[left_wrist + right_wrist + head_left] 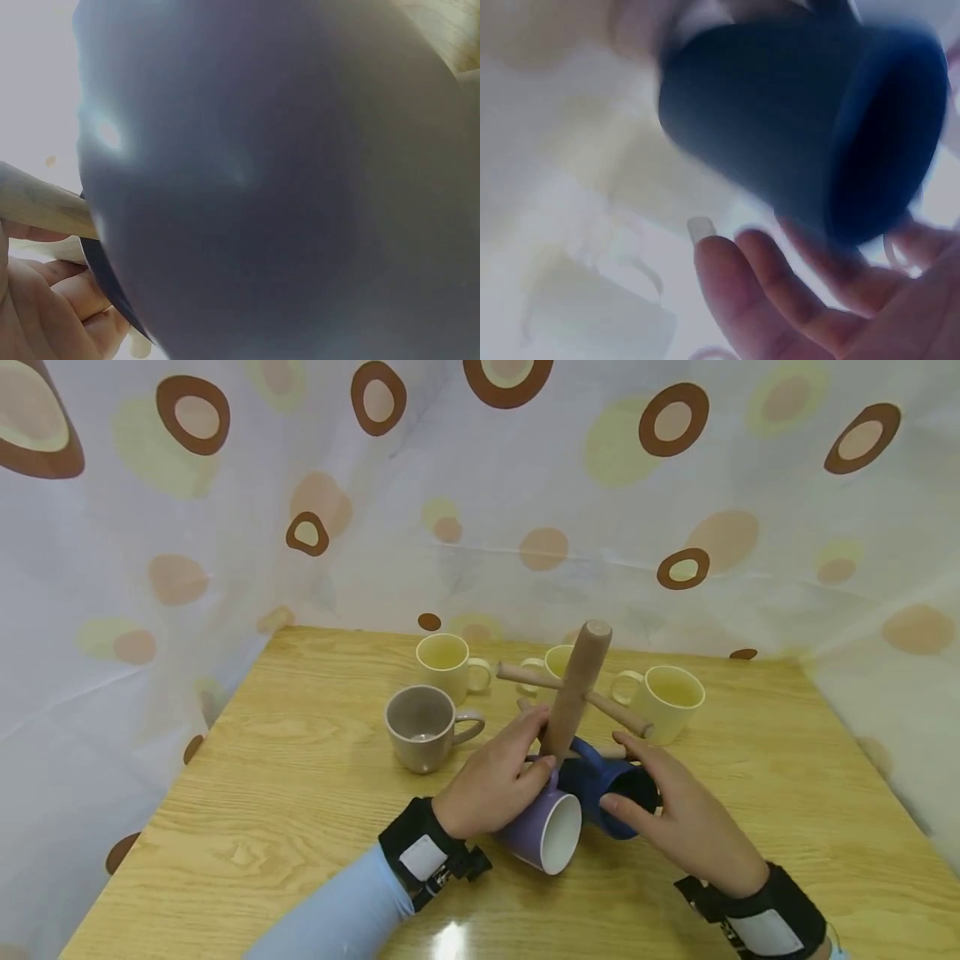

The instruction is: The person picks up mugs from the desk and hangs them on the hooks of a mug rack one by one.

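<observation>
My left hand (491,777) grips the wooden post of a mug tree (577,693), which leans to one side. A purple mug (528,831) hangs beside that hand, mouth toward the lower right; its side fills most of the left wrist view. A dark blue mug (600,793) hangs tilted at the tree, its handle up near a low peg. Around its mouth my right hand (690,814) is spread, thumb in front of the rim and forefinger by the peg's end. In the right wrist view its fingers (742,292) lie loosely along the blue mug.
A grey mug (423,731) stands left of the tree. Behind stand a yellow mug (444,662), another yellow mug (558,662) partly hidden by the post, and a third yellow mug (671,702) at the right. The wooden table (225,818) meets a patterned cloth (480,585) at the back.
</observation>
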Tool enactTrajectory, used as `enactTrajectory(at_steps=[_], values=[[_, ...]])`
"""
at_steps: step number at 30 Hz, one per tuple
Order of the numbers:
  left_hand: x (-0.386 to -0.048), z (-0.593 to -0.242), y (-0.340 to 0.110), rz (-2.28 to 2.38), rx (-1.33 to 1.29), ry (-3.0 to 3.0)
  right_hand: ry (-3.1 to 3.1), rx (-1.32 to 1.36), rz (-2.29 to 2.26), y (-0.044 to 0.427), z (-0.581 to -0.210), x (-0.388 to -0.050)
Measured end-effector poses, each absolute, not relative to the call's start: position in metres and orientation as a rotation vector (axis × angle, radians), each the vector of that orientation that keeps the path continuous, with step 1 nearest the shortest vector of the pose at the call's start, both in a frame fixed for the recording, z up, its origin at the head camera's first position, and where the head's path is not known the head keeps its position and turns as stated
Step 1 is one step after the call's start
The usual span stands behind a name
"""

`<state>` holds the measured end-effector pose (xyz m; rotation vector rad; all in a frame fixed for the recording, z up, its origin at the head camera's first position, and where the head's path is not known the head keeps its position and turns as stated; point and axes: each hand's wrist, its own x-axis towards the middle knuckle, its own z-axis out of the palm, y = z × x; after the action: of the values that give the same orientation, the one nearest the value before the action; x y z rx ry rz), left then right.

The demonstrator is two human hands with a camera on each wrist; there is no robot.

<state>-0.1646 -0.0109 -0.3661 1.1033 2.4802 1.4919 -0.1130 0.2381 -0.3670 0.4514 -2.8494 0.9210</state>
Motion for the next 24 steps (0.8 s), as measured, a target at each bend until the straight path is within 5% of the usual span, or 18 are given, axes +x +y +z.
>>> enactTrajectory(at_steps=[8,13,24], values=[[-0.164,-0.37,-0.015,1.505,1.103,2.467,-2.777,0.45,0.63,0.297,-0.34,-0.192],[-0.164,-0.371,-0.015,1.494,1.123,2.472,-3.117,0.451,0.388,0.314,-0.36,-0.24],[-0.169,-0.368,-0.011,1.515,1.2,2.466,-3.26,0.29,0.533,0.313,-0.379,-0.25]])
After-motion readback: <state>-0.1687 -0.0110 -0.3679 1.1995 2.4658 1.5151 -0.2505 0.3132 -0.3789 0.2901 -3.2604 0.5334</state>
